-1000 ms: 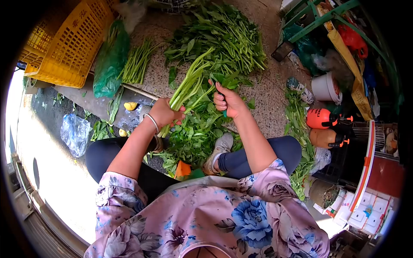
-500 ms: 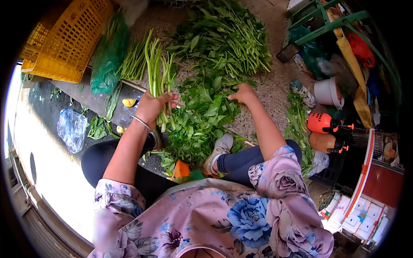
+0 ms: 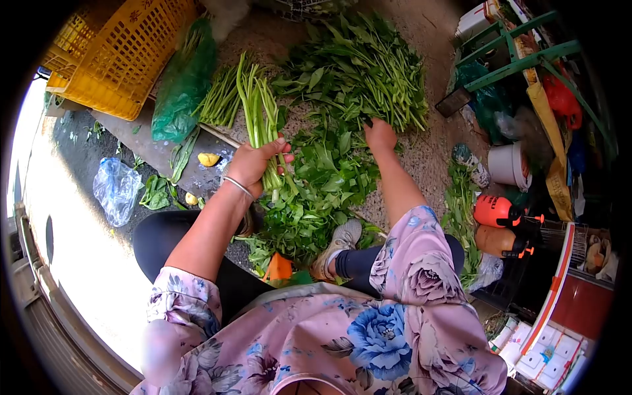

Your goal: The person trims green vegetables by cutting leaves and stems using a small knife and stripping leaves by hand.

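A bunch of pale green stalks point(image 3: 255, 99) is gripped in my left hand point(image 3: 253, 163), its upper ends pointing away from me. My right hand point(image 3: 380, 137) reaches to the lower edge of the big heap of leafy stems point(image 3: 368, 69); its fingers are closed, and what they hold is too hidden to name. Between and below my hands lies a pile of loose green leaves point(image 3: 322, 178). A smaller bundle of stems point(image 3: 222, 99) rests on the ground just beyond the held bunch.
Yellow crates point(image 3: 125, 59) and a green plastic bag point(image 3: 187, 85) are at the upper left, a clear bag point(image 3: 116, 191) below. On the right are a white bucket point(image 3: 509, 164), two spray bottles point(image 3: 494, 211), scattered greens point(image 3: 461, 217) and a green metal frame point(image 3: 520, 64).
My right hand has left the stalks by my left hand and moved out to the edge of the big heap. The bunch in my left hand has turned more upright.
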